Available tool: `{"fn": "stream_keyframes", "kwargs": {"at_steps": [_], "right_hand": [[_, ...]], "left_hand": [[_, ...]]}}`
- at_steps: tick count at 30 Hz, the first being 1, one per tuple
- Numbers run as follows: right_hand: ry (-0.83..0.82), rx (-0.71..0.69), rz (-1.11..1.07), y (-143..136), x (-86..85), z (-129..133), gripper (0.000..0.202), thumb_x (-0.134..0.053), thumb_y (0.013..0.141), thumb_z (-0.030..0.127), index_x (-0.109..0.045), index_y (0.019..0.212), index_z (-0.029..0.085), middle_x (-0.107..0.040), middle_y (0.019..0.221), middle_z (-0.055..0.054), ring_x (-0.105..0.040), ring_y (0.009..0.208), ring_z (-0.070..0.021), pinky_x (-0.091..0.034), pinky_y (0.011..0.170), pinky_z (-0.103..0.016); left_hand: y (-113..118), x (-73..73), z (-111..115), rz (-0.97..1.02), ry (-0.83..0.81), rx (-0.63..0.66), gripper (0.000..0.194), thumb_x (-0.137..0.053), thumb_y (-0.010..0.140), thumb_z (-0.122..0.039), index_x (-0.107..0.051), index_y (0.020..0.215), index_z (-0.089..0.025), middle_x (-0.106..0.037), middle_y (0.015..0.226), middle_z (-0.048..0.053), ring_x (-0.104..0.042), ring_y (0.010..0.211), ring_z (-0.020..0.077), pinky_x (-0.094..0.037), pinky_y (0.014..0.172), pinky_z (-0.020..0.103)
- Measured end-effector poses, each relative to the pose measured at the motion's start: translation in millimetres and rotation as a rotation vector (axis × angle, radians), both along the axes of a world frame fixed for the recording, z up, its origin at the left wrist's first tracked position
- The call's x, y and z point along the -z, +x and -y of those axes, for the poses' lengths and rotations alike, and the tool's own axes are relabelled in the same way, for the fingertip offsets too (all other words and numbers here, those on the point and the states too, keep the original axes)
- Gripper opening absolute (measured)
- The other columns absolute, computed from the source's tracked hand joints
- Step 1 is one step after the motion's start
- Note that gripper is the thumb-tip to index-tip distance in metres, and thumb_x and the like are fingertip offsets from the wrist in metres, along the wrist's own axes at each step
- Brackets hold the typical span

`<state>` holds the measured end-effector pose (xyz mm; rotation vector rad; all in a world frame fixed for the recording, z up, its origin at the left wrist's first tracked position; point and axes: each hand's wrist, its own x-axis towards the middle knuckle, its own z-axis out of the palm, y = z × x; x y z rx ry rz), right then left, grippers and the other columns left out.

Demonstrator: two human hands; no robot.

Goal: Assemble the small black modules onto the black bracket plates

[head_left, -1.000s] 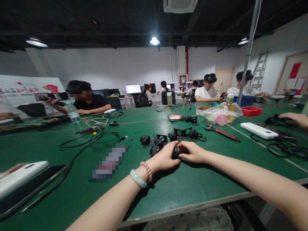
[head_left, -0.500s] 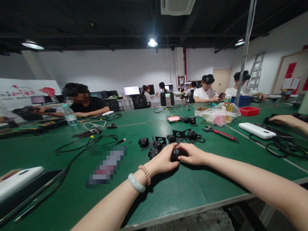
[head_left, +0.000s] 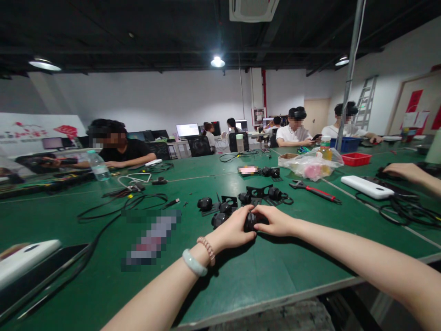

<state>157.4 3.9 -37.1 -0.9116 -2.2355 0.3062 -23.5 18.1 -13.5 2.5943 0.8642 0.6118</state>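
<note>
Between my two hands, low over the green table [head_left: 275, 280], is a black round fitting [head_left: 250, 222] that looks like a cable gland. My left hand [head_left: 237, 228] grips it from the left, thumb at the near side and fingers over the top. From the right, my right hand [head_left: 275, 220] pinches it with thumb and fingers. The hands partly cover the fitting. Just beyond them lie several similar black fittings, one at the far left [head_left: 205, 204] and another beside my left hand [head_left: 217, 220]. Black brackets with round holes [head_left: 255, 191] stand among them.
An adjustable wrench [head_left: 317, 191] with red-black handles lies to the right, near a white power bank [head_left: 367, 187]. Black cables [head_left: 131, 205] and a blurred-out flat object [head_left: 153, 241] are at left. A plastic bag [head_left: 306, 166] and red tray [head_left: 356, 159] sit farther back. Co-workers sit around.
Both hands keep their hold on the black fitting with hardly any movement. The whole view has shifted very slightly.
</note>
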Motion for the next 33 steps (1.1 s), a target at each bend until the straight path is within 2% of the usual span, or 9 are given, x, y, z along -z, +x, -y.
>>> {"fn": "stream_keyframes", "kwargs": {"at_steps": [33], "right_hand": [[0.000, -0.007, 0.005, 0.7, -1.5, 0.5, 0.030, -0.055, 0.071, 0.023, -0.050, 0.098, 0.013, -0.057, 0.091, -0.007, -0.052, 0.080, -0.0155, -0.041, 0.072, -0.027]], "left_hand": [[-2.0, 2.4, -4.6, -0.027, 0.043, 0.021, 0.065, -0.058, 0.063, -0.023, -0.031, 0.122, -0.016, -0.040, 0.124, 0.011, -0.037, 0.114, 0.0240, -0.030, 0.098, 0.036]]}}
